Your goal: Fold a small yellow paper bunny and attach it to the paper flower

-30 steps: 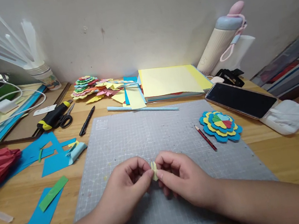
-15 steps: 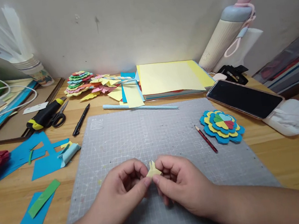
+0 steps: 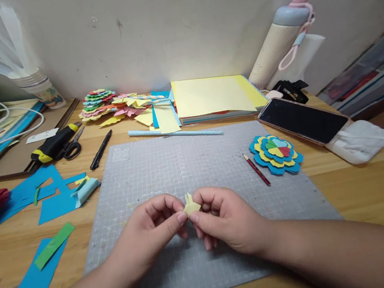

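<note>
A small folded piece of pale yellow paper (image 3: pixel 192 206), with two narrow points standing up from it, is pinched between both hands. My left hand (image 3: pixel 154 223) grips its left side between thumb and forefinger. On the right side, the thumb and curled fingers of my right hand (image 3: pixel 227 219) close on it. Both hands are just above the grey cutting mat (image 3: pixel 153 172). Right of them on the mat lie a dark red pencil (image 3: pixel 257 170) and a layered paper flower (image 3: pixel 276 153) in blue and yellow with a multicoloured centre.
A light blue paper tube (image 3: pixel 176 133) lies along the mat's far edge. Behind it are a paper stack (image 3: pixel 212 95) and folded paper flowers (image 3: pixel 98 106). A pen (image 3: pixel 101 149), scissors (image 3: pixel 73 147) and blue scraps (image 3: pixel 37 280) are at left; a phone (image 3: pixel 303 118) is at right.
The whole view has shifted slightly, so things sit a little higher and more to the left. The folded paper has tilted slightly; both hands keep their hold on it.
</note>
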Demonstrator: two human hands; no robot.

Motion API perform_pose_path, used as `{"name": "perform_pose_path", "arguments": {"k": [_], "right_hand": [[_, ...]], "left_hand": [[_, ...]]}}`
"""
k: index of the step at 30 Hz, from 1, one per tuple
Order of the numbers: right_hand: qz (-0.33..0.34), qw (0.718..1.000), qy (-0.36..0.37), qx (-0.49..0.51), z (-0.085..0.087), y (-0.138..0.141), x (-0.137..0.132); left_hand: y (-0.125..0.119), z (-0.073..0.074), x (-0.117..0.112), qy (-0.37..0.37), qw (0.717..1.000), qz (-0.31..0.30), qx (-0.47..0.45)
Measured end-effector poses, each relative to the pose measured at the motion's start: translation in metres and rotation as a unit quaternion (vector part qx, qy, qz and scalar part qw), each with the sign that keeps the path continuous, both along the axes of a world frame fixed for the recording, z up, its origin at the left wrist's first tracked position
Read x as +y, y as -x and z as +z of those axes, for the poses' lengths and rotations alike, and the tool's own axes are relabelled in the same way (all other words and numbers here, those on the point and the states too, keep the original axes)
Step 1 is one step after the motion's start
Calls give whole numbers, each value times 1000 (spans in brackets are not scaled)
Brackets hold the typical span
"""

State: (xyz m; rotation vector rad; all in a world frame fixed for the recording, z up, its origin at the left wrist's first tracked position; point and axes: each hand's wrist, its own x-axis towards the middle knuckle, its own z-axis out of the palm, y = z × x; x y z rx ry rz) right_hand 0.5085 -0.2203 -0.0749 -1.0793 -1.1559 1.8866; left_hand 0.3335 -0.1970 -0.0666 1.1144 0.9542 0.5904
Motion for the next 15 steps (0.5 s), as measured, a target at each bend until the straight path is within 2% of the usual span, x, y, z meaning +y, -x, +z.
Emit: {"name": "perform_pose_path", "arguments": {"k": [6,10,15], "right_hand": [[-18,1000,-23,0,1,0,-3],[-10,1000,-24,9,4,-1,-4],[-8,999,-21,26,5,0,-6]], "left_hand": [[1,-3,-1,15,999,-12,-29],[3,-6,-1,66,992,-38,-104],[1,-2,-3,124,981,-45,-145]]}}
